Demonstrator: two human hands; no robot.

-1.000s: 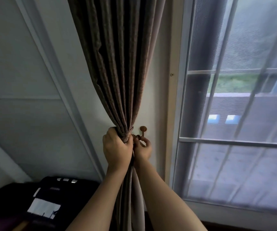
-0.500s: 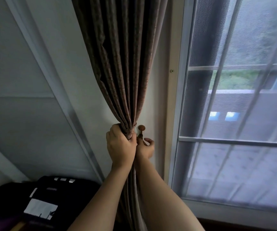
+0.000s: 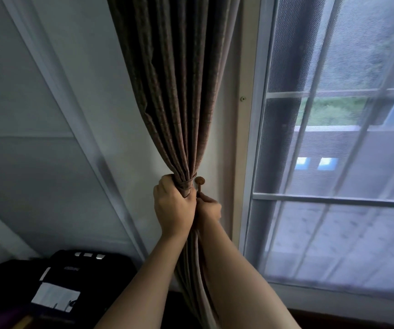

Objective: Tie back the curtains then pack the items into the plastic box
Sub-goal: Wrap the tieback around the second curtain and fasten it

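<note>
The brown curtain (image 3: 179, 96) hung from 12 o'clock down to the middle of the view, gathered into a tight bunch with a band of the same cloth wrapped round it. The left hand (image 3: 174, 205) gripped that bunch, fingers curled fully round it. Just at its 3 o'clock, the right hand (image 3: 209, 208) had its fingers curled at the foot of the wall hook (image 3: 200, 180); what it pinched could not be told. The window (image 3: 333, 162) filled 3 o'clock. A black device (image 3: 77, 276) sat at 8 o'clock.

One curtain (image 3: 174, 91), one hook (image 3: 200, 180), two hands (image 3: 173, 205) (image 3: 210, 210).
</note>
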